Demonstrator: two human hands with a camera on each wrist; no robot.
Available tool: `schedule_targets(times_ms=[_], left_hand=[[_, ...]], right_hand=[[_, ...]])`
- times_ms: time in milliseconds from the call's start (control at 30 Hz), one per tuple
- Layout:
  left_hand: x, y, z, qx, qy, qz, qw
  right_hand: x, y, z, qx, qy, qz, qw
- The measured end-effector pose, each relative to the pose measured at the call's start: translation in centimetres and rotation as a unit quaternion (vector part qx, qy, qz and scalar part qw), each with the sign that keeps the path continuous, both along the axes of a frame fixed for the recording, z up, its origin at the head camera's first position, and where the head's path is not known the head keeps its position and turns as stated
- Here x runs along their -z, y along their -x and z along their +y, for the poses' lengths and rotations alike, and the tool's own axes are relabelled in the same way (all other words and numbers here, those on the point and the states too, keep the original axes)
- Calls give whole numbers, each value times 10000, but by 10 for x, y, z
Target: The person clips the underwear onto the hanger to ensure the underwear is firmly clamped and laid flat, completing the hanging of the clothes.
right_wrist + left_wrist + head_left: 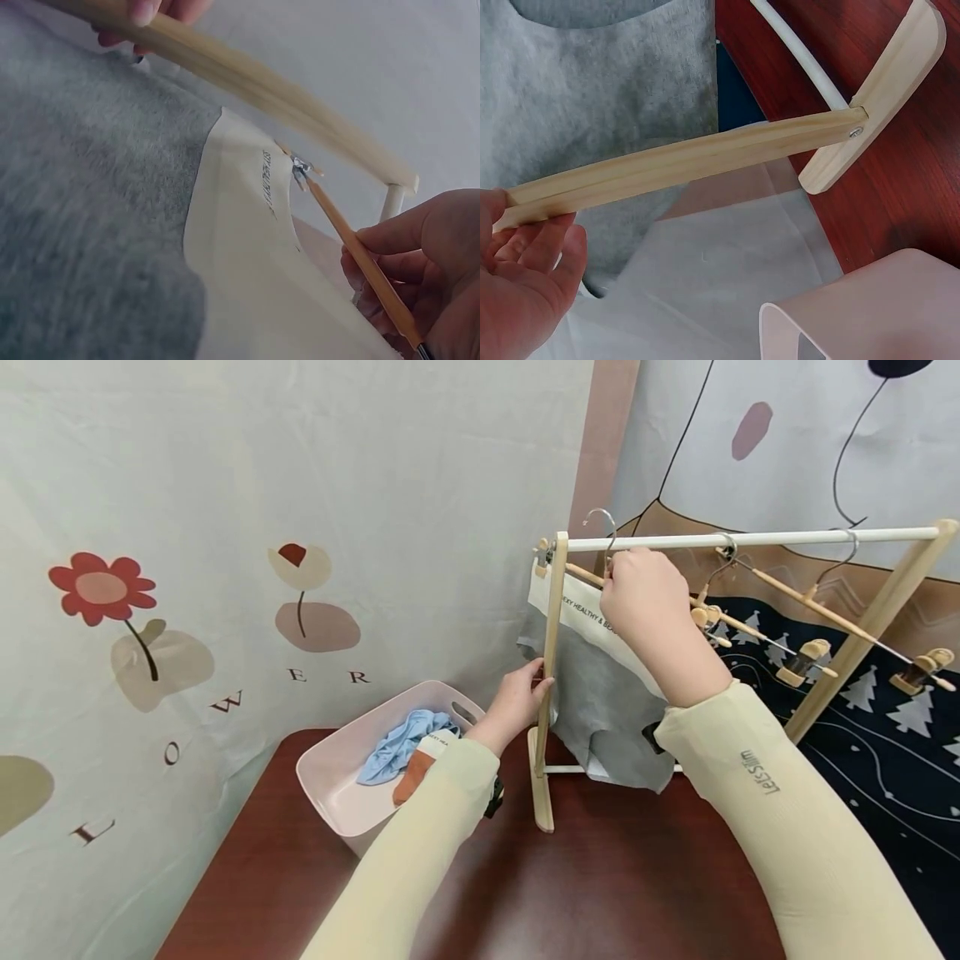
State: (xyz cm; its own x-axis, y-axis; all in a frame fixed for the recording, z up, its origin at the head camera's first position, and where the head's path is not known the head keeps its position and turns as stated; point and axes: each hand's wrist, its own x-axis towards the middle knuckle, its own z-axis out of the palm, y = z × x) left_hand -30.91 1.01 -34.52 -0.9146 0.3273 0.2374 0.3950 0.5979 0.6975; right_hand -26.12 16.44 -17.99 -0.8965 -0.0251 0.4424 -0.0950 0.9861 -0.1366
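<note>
My left hand (517, 700) grips the near wooden upright (556, 627) of a small clothes rack, thumb on one side and fingers on the other. With my right hand (647, 597) I hold a wooden clip hanger (360, 259) by its bar, just under the rack's white rail (795, 538). Grey underpants (611, 697) with a white lettered waistband (247, 187) hang from it, a metal-and-wood clip (543, 558) at one end of the band. The hanger's metal hook (602, 513) rises above the rail; whether it rests there I cannot tell.
Two more clip hangers, one with a wooden bar (795, 591), hang farther along the rail. A pink basket (330, 777) on the red-brown table (600, 877) contains a blue cloth (408, 743) and a brown garment with a white band (416, 768). Printed curtains stand behind.
</note>
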Motion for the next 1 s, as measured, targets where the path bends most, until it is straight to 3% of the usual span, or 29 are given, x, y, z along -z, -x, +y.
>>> schedule_targets(times_ms=[167,333,600,800,1000], left_hand=[[0,0,0,-75,7,33,10000],[0,-1,-1,-29,43,109,9999],[0,-2,-2,54,-22,52,10000],[1,-2,-2,-22,-34,-31,10000],[3,-2,-1,3,-183,-125,9998]], right_hand=[[7,7,-5,-47,145,-231,9996],[20,11,-5,147,224,-407,9988],[31,14,-2,352,197,-258,9989],[29,10,-1,279,166,-187,9993],[28,-5,-1,116,236,96,9996]])
